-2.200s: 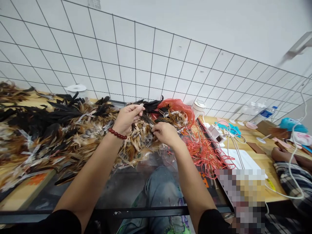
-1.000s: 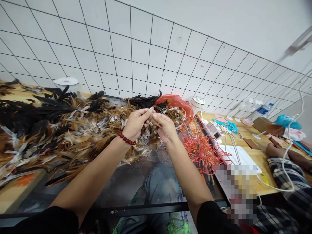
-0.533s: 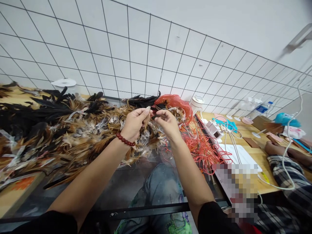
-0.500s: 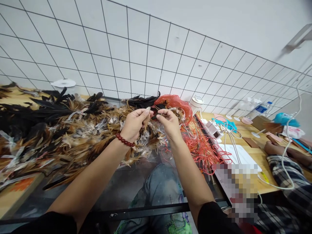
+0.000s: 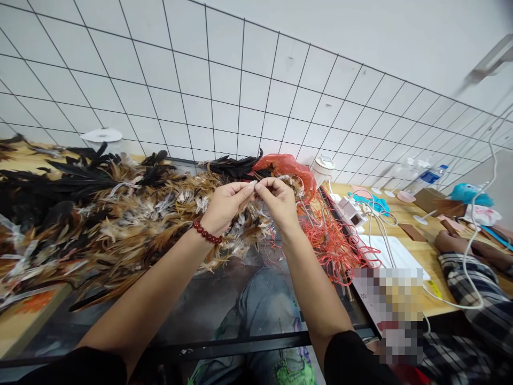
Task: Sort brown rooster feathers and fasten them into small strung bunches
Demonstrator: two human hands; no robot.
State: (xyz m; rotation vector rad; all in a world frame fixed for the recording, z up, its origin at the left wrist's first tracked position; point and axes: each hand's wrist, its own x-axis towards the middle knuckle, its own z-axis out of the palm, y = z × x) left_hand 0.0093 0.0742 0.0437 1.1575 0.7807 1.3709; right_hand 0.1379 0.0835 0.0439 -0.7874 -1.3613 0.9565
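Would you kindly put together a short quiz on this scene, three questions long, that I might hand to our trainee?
1. Multiple choice: what colour is the plastic bag beyond the right hand?
a) blue
b) red
c) green

2. True or false: the left hand and the right hand are held close together, near the feathers.

3. Fill in the blank: the beaded bracelet is worn on the person's own ___ side.

Key: 1. b, red. 2. True. 3. Left.

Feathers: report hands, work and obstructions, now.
Left hand, right hand: fingertips pinched close together; anything held too small to tell. Feathers heaped below and left. Red cords tangled right, hands unobstructed.
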